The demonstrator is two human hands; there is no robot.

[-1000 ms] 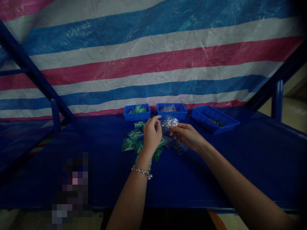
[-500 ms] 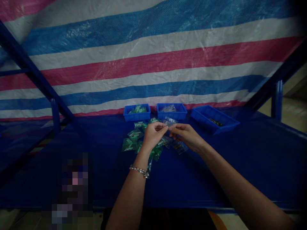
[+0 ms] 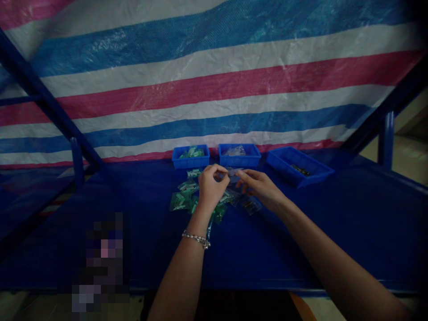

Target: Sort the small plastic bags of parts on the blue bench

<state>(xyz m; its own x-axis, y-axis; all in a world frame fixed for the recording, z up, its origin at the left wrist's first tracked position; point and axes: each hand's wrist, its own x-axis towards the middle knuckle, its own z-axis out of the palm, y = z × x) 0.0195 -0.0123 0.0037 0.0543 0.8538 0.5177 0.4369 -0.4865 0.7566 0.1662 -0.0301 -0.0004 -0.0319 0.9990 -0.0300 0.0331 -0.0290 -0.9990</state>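
Three blue bins (image 3: 239, 162) beyond green packets (image 3: 179, 202), clear bag (image 3: 234, 171) fast in both hands (image 3: 213, 185) (image 3: 262, 187)

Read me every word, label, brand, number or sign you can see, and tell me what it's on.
No text can be read.
Clear plastic bag in the right hand: too small and blurred to tell if printed.
Green plastic bags: too small to tell.
Blue plastic bins: no lettering visible.
Striped tarp: no lettering visible.
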